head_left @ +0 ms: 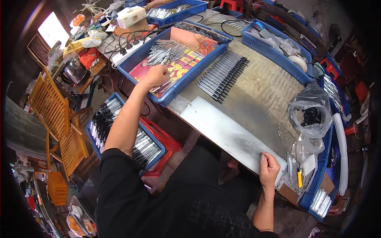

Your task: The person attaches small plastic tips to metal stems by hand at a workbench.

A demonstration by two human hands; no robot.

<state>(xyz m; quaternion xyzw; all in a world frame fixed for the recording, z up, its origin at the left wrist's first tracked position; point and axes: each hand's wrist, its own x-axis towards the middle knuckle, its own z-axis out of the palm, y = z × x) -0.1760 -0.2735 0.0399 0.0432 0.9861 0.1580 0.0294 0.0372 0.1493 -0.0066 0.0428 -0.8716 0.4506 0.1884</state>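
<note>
My left hand (157, 76) reaches into a blue tray (173, 97), its fingers curled closed over the near end. Whatever those fingers hold is hidden. Beside it in the tray lies a loose pile of thin silver rods (164, 52) on red and yellow printed card (186, 65). My right hand (270, 168) rests at the right end of a white board (222, 125), thumb and fingers pressed together; anything between them is too small to make out. Slim pen-like silver rods with black ends (223, 73) lie in a neat slanted row on the table, right of the tray.
Left of me, another blue tray (159, 152) full of black-and-silver rods sits on a red stool (172, 146). At the right are a yellow-handled cutter (299, 177), a plastic bag (311, 105) with black parts, and a long blue tray (274, 49). Cables (125, 45) run behind the left tray.
</note>
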